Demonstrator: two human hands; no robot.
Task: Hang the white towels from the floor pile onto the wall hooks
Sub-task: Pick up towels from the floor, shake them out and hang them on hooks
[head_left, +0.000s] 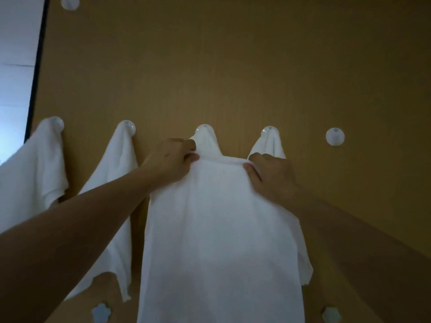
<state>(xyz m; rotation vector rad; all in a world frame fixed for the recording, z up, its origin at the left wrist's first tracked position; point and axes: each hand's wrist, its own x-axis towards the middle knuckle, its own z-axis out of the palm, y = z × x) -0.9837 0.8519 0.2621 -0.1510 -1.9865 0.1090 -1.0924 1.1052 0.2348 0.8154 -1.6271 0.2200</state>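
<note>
A white towel (219,229) hangs down the middle of the wooden wall, its top draped over the third hook (205,129) in the row. My left hand (172,159) pinches the towel's upper edge just left of that hook. My right hand (270,176) grips the upper edge on the right, below the fourth hook (269,130), which carries another white towel (268,145). Two more white towels (35,164) (116,183) hang from the two hooks on the left. The floor pile is out of view.
One bare round white hook (335,136) sits at the right end of the row. Another hook with white cloth (70,2) shows at the top left. Two pale flower-shaped hooks (100,312) (330,314) lie lower down. A dark door edge (37,66) borders the wall on the left.
</note>
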